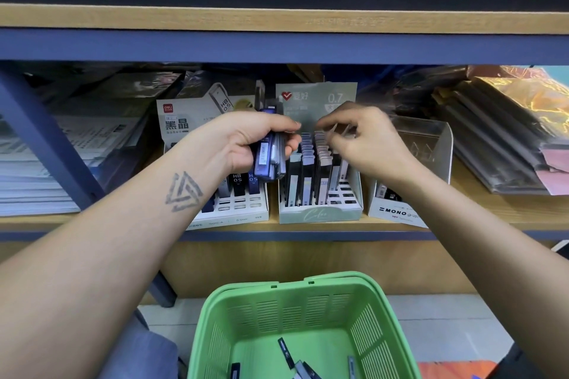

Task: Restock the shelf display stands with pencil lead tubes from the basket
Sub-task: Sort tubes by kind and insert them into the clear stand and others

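**Both hands at the green stand, tubes fanned in your left**

Head view: your left hand is curled around a small bunch of pencil lead tubes, held upright in front of the white stand on the shelf. The bunch shows dark blue and grey cases, one with a barcode label facing you. Your right hand hangs over the green stand with its fingers bent and the tips drawn together above the back rows; motion blur hides whether they pinch a tube, so I cannot tell its grip. The green stand sits just beside the white one and is well filled in its rear rows, with open slots at the front. To the right stands a white MONO stand with a clear tray behind it, your right wrist crossing in front. Below the shelf, the green basket sits between your forearms, with a few loose tubes lying on its floor.
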`<state>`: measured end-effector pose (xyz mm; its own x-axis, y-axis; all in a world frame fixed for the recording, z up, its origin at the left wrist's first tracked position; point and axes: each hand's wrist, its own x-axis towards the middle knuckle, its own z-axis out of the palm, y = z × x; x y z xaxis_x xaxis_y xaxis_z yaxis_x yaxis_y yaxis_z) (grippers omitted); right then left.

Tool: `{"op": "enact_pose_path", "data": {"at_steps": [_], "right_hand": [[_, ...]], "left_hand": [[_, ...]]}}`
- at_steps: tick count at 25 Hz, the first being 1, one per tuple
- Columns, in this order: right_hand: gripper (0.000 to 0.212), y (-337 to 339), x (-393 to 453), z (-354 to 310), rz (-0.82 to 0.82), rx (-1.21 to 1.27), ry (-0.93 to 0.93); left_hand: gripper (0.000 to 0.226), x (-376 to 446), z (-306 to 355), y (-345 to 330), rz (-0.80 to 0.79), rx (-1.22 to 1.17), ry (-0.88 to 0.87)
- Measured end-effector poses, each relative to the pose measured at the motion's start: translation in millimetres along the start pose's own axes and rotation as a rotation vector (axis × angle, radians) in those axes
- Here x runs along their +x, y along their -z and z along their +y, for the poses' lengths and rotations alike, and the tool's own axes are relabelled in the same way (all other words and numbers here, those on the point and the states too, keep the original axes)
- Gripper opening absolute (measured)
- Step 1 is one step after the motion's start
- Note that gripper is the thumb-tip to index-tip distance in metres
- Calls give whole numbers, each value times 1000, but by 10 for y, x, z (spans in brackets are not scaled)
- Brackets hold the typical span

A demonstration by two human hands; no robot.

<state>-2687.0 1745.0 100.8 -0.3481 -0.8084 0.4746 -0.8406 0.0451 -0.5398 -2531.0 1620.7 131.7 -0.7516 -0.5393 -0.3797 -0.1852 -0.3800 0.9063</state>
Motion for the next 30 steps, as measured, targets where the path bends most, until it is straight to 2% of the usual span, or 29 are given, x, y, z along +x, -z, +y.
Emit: {"op": "enact_pose_path", "data": {"at_steps": [2,5,9,14,19,22,25,27,30], "right_hand": [[20,25,34,-43,13,265,-142],[22,-11,47,-121,-78,657,-312],[18,-24,64,-182,-134,831,-413],[24,52,78,-124,-124,981,-487],[20,116,53,-95,-149,1010,-443],[22,265,79,-53,-87,983,-447],[21,527,67,90,-30,926,-488],[21,620,21,176,-56,748,-496],[17,580,-27,235,-74,329,-371]], "left_hand": [[8,-31,-24,-32,-88,-6,29],[9,-84,-55,-91,-206,22,46],[20,-138,-95,-124,-266,81,28],[15,-164,-106,-87,-228,42,39],[13,-189,-101,-112,-224,52,24],[18,-182,-77,-140,-240,38,27],[11,-136,-41,-109,-113,60,28],[7,-93,-22,-85,-27,71,13],[9,-32,1,-109,20,31,-11]]}}
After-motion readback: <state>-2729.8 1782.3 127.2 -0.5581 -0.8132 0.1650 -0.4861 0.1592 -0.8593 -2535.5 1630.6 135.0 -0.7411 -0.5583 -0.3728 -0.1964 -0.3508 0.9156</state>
